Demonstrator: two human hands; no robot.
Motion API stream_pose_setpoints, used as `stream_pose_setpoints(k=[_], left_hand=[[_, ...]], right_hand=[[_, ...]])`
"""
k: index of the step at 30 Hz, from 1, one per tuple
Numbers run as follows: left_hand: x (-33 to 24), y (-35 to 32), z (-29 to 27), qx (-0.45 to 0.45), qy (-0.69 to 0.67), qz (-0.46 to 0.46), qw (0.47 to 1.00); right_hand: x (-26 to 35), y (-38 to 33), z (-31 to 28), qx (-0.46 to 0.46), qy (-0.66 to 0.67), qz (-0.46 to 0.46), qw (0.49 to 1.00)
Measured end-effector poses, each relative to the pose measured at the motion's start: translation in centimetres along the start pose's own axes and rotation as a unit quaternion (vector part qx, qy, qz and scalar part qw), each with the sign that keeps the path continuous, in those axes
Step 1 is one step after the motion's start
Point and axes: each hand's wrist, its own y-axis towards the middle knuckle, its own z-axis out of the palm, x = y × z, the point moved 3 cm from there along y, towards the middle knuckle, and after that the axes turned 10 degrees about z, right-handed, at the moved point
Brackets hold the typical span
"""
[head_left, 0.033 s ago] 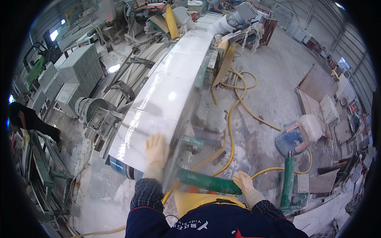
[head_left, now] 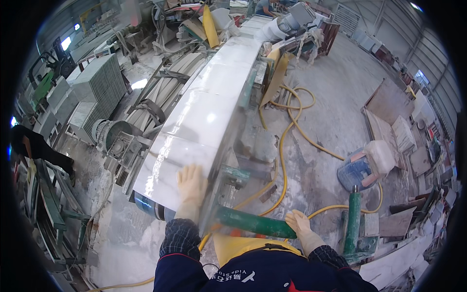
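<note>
No visible change vs the earlier frame: both hands are sitting in the same spots. Left hand [head_left: 191,186] is lying flat on the near white slab [head_left: 168,168], fingers extended, gripping nothing. That slab is resting at the near end of the slab row [head_left: 209,104], by the blue roller [head_left: 148,205]. Right hand [head_left: 298,223] is touching the green bar [head_left: 255,222] near its right end; can't tell whether those fingers are closing around it.
</note>
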Motion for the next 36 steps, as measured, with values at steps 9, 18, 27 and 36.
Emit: stream_pose_setpoints(k=[9,18,27,36], left_hand=[[-0.1,-0.4,-0.6,0.008,-0.008,0.002,1.000],[-0.2,-1.1,-0.9,-0.005,-0.008,0.007,1.000],[-0.2,-1.5,-1.0,0.004,-0.004,0.001,1.000],[0.0,-2.2,-0.6,-0.020,0.019,-0.001,1.000]], right_hand=[[-0.3,0.3,-0.4,0.000,0.012,-0.001,1.000],[0.4,-0.7,0.4,0.005,0.025,0.014,1.000],[3.0,-1.1,1.0,-0.033,0.021,0.041,0.998],[0.8,1.3,-1.0,-0.002,0.016,-0.011,1.000]])
